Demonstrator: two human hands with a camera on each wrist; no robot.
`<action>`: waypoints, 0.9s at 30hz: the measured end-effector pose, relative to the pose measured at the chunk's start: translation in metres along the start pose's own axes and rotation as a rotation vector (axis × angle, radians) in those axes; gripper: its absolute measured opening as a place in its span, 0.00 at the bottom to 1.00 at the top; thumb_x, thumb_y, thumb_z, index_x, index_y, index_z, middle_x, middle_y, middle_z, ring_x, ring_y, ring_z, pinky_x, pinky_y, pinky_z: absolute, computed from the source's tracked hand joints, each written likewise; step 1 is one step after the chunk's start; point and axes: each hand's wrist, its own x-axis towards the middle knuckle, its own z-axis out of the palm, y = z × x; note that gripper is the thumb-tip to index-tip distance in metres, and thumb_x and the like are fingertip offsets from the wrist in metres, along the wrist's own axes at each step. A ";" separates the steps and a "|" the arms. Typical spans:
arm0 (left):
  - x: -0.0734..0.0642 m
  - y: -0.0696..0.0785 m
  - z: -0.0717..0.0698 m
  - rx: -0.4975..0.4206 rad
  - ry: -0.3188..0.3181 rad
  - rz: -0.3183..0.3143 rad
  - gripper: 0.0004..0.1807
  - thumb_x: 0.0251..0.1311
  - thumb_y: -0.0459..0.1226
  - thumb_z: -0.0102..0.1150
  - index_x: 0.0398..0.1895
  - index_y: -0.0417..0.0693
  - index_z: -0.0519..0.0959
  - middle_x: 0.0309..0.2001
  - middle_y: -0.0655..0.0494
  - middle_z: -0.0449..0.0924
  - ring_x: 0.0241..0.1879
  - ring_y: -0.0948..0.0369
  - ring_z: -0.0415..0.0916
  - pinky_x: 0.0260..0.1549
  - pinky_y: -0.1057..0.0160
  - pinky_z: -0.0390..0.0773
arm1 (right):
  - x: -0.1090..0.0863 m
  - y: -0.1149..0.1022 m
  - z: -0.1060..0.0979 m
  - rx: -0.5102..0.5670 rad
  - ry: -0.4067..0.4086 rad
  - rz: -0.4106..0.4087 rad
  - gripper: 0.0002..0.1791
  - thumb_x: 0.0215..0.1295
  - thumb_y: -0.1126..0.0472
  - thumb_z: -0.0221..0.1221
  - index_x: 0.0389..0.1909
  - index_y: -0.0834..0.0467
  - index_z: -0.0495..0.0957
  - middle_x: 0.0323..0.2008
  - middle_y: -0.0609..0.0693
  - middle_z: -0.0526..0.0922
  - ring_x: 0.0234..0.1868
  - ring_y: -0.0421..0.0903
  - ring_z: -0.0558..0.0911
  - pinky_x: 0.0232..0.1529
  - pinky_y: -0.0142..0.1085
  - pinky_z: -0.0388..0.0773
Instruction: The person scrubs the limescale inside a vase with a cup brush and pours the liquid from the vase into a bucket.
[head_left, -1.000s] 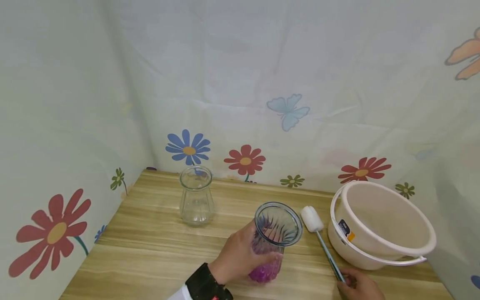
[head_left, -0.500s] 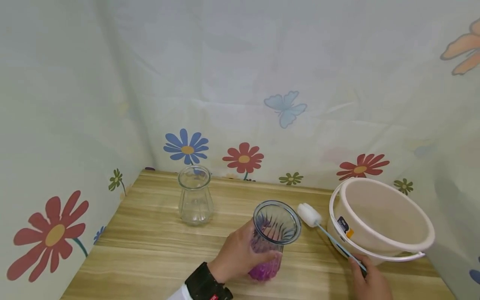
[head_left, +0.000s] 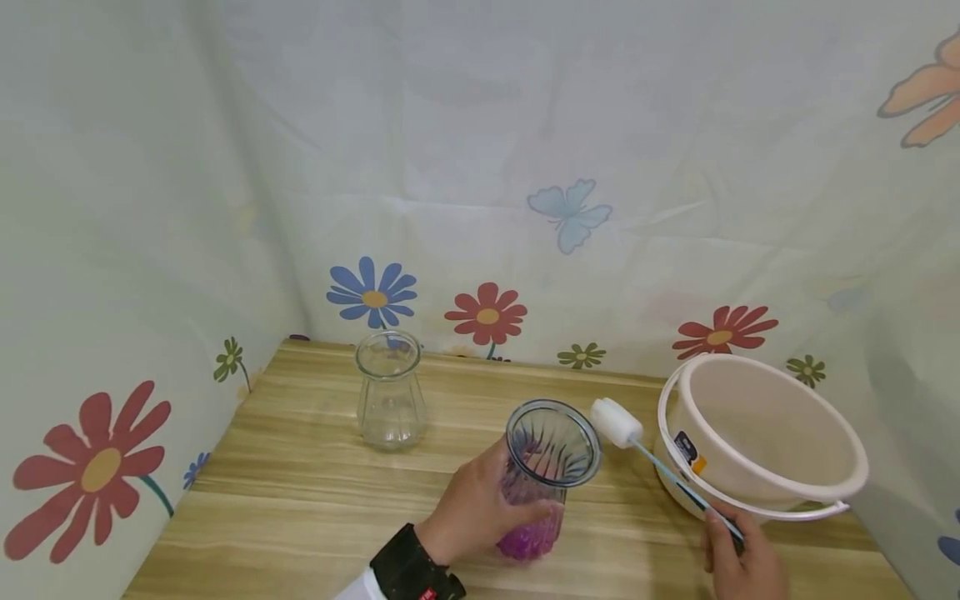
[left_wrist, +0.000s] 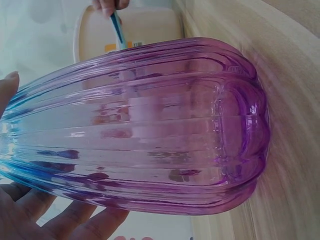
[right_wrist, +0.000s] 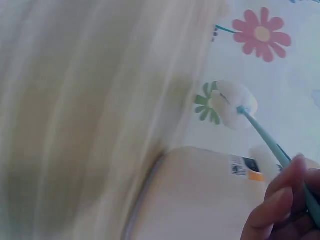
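My left hand [head_left: 480,508] grips a ribbed glass vase [head_left: 536,521] round its side, thumb in front. Its rim is bluish grey and its base purple; in the left wrist view the vase [left_wrist: 150,135] fills the middle, its base close to the wooden surface. My right hand [head_left: 738,558] holds a sponge brush by its thin blue handle [head_left: 675,479], near the bucket's front. The brush's white sponge head [head_left: 617,422] points up and left, just right of the vase rim. In the right wrist view the sponge head [right_wrist: 235,105] is raised before the flowered cloth.
A clear glass vase [head_left: 392,408] stands at the back left of the wooden table [head_left: 300,500]. At the right is a pale pink bucket [head_left: 757,492] with its handle lowered to the front. Flower-printed cloth [head_left: 450,167] encloses the back and sides.
My right hand has shifted slightly right and up, lifting the brush; its sponge head has moved a little left and its handle now slants more flatly. The left hand and vase stay nearly still.
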 end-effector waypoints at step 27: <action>0.000 0.001 -0.001 -0.018 -0.015 -0.028 0.47 0.53 0.70 0.67 0.74 0.74 0.60 0.65 0.67 0.79 0.67 0.58 0.77 0.65 0.46 0.77 | 0.013 -0.068 -0.021 0.607 0.149 -0.095 0.15 0.74 0.71 0.56 0.48 0.84 0.76 0.26 0.48 0.90 0.24 0.40 0.88 0.26 0.28 0.83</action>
